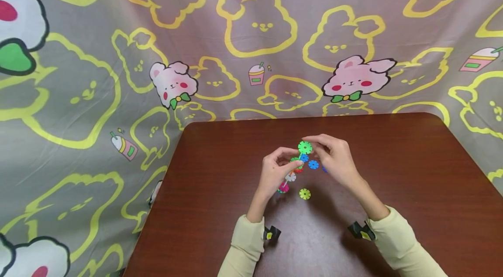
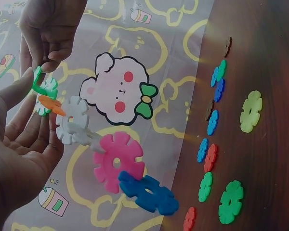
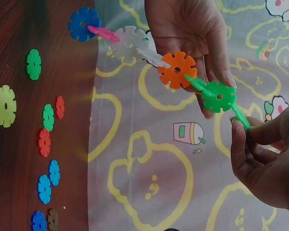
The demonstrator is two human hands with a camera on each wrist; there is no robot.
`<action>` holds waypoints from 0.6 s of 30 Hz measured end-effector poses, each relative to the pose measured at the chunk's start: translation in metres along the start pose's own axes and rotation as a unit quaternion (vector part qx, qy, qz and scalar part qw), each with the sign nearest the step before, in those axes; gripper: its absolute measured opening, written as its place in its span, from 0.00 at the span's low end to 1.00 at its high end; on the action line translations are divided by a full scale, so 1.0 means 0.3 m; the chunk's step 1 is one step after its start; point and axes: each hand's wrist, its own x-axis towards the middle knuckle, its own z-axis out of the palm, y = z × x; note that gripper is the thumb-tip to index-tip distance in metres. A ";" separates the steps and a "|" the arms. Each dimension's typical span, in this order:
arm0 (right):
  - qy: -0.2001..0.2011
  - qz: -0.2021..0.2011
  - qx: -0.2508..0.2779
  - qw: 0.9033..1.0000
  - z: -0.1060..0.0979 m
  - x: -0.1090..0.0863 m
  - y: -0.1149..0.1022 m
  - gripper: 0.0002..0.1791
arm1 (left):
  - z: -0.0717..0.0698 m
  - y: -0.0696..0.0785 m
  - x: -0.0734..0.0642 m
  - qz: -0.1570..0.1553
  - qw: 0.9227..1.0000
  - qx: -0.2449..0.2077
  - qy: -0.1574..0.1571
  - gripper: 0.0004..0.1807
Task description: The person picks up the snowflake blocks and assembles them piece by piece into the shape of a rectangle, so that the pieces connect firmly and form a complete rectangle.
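Observation:
A chain of notched plastic discs, slotted together edge to edge, hangs between the hands above the table. In the right wrist view it runs from a blue disc (image 3: 84, 24) through pink, whitish and orange (image 3: 177, 70) discs to several green ones. The left hand (image 1: 273, 172) pinches the chain near a green disc (image 3: 219, 96) between thumb and fingers. The right hand (image 1: 335, 159) pinches the green end disc (image 3: 240, 117) with thumb and fingertips. The blue end of the chain sticks out freely, tilted downward, past the pink disc (image 2: 118, 162).
Loose notched discs lie on the brown table (image 1: 212, 155), among them a yellow one (image 1: 304, 194), a green one (image 2: 230, 202), a red one (image 3: 44, 142), and several blue and brown ones. A patterned cloth (image 1: 275, 41) hangs behind the table and at its sides.

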 end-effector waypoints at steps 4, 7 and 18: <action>0.007 -0.010 -0.006 1.000 0.001 -0.002 0.004 0.12 | 0.003 0.001 -0.001 -0.005 1.000 -0.007 0.006 0.13; 0.014 -0.011 -0.011 1.000 0.002 -0.003 0.006 0.12 | 0.004 0.001 0.000 -0.005 1.000 -0.010 0.008 0.13; 0.030 -0.027 -0.024 0.999 0.011 -0.001 0.005 0.12 | 0.004 -0.008 0.003 -0.006 1.000 -0.012 0.002 0.14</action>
